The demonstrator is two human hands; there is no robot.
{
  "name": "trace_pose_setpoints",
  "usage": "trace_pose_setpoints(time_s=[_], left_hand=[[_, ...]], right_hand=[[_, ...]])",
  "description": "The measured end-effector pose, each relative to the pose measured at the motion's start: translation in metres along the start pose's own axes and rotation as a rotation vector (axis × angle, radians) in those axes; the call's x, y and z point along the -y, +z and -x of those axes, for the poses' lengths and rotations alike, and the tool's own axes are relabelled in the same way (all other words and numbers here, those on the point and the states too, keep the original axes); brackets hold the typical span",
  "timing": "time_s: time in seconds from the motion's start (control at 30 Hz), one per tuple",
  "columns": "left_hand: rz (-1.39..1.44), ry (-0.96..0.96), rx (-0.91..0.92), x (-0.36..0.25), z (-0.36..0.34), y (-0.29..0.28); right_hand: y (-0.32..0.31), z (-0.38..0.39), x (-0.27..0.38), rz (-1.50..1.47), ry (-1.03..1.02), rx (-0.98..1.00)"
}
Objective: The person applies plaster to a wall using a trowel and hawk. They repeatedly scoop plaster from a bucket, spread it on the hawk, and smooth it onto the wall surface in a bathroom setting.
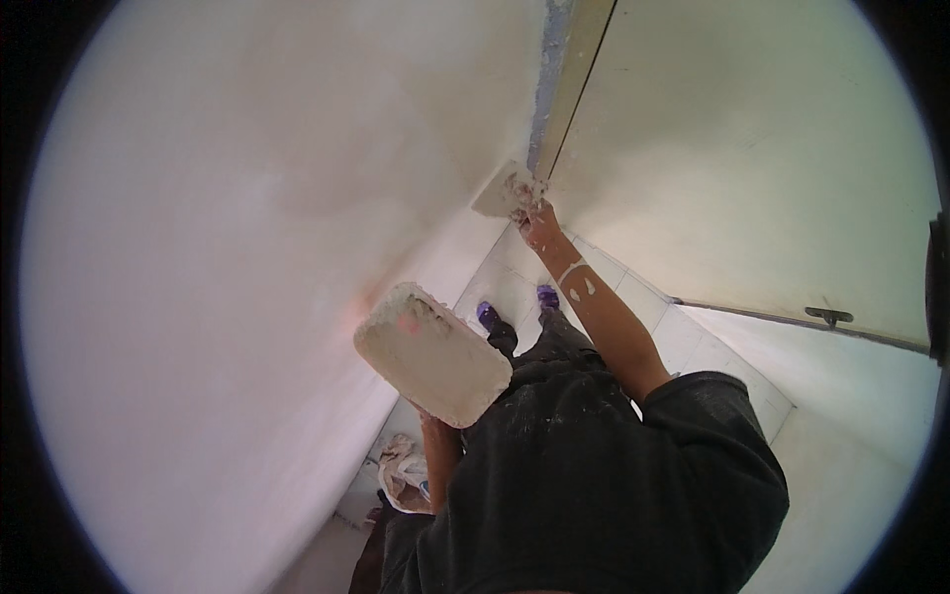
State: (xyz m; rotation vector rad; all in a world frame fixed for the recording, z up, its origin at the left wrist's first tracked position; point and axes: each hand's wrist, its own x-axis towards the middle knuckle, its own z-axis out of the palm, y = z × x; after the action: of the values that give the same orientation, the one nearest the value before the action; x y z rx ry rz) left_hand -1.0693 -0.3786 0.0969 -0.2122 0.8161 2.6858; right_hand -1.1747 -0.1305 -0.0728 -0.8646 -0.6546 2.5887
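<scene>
My right hand (537, 228), spotted with white plaster, is closed around a wide putty knife (508, 192). The blade, smeared with plaster, lies at the pale wall (267, 218) beside the door frame (584, 69). Lower left, a rectangular plaster hawk (432, 358) with rounded corners is held up in front of my body. Off-white plaster coats its top and is crusted along its far edge. My left hand supports it from underneath; the fingers are hidden by the board, and only the wrist and forearm (441, 457) show.
A cream door (772, 148) with a dark handle (829, 316) stands at the right. A bluish-grey strip (547, 89) runs along the frame. Below are white floor tiles (510, 262), my purple footwear (547, 296) and a whitish plastic bag (398, 465) at lower left.
</scene>
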Motion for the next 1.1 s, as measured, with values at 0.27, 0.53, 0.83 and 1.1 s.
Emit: trace_pose_setpoints(time_s=[0.27, 0.53, 0.83, 1.1], left_hand=[[-0.03, 0.046, 0.005, -0.018, -0.002, 0.006], [0.011, 0.127, 0.105, 0.008, 0.002, 0.039], [-0.658, 0.505, 0.055, 0.014, -0.017, 0.086], [0.237, 0.039, 0.204, 0.012, -0.017, 0.043]], right_hand=[[0.055, -0.005, 0.006, 0.383, -0.285, 0.062], [0.089, 0.041, 0.098, 0.697, -0.358, 0.306], [0.212, 0.155, 0.211, 1.454, -1.444, 0.404], [0.224, 0.106, 0.198, 0.826, -1.146, -0.029]])
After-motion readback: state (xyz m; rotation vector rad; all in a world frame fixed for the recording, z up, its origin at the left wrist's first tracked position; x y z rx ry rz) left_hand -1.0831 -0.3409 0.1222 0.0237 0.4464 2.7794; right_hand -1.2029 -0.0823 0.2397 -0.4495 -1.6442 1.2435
